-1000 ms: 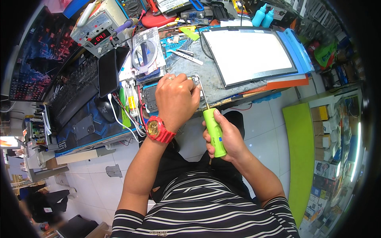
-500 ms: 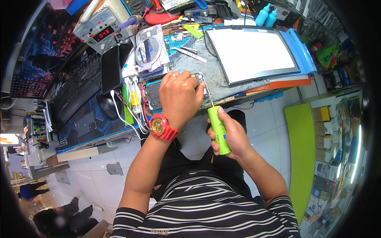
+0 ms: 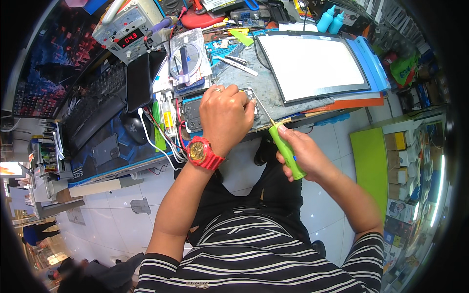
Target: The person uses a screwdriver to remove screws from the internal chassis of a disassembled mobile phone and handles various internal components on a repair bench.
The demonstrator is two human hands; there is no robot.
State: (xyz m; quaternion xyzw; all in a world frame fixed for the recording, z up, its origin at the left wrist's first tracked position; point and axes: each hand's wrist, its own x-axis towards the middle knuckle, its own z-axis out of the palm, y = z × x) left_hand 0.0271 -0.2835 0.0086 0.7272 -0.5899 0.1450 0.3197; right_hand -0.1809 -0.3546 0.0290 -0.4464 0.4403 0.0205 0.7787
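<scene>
An opened smartphone point(image 3: 193, 115) lies at the bench's near edge, its dark inner frame showing. My left hand point(image 3: 225, 113), a red watch on its wrist, is curled over the phone's middle, its thumb side near the right end; the hand hides much of the phone and the fingertips. My right hand point(image 3: 305, 154) is wrapped round the green handle of a slim tool point(image 3: 287, 151). Its thin metal shaft slants up and left to the phone's right end, beside my left fingers. Whether the tip touches the phone is hard to see.
Tweezers point(image 3: 237, 65) lie on the grey mat behind the phone. A white screen panel point(image 3: 312, 66) takes up the bench's right side. To the left are a dark phone point(image 3: 139, 83), a mouse point(image 3: 133, 128), a keyboard point(image 3: 93, 97) and a power supply point(image 3: 128, 36). Cables point(image 3: 159, 146) hang near my left wrist.
My right hand has moved right and slightly up with the green-handled tool, whose shaft now slants more. My left hand stays over the phone, nearly still. The view has shifted slightly.
</scene>
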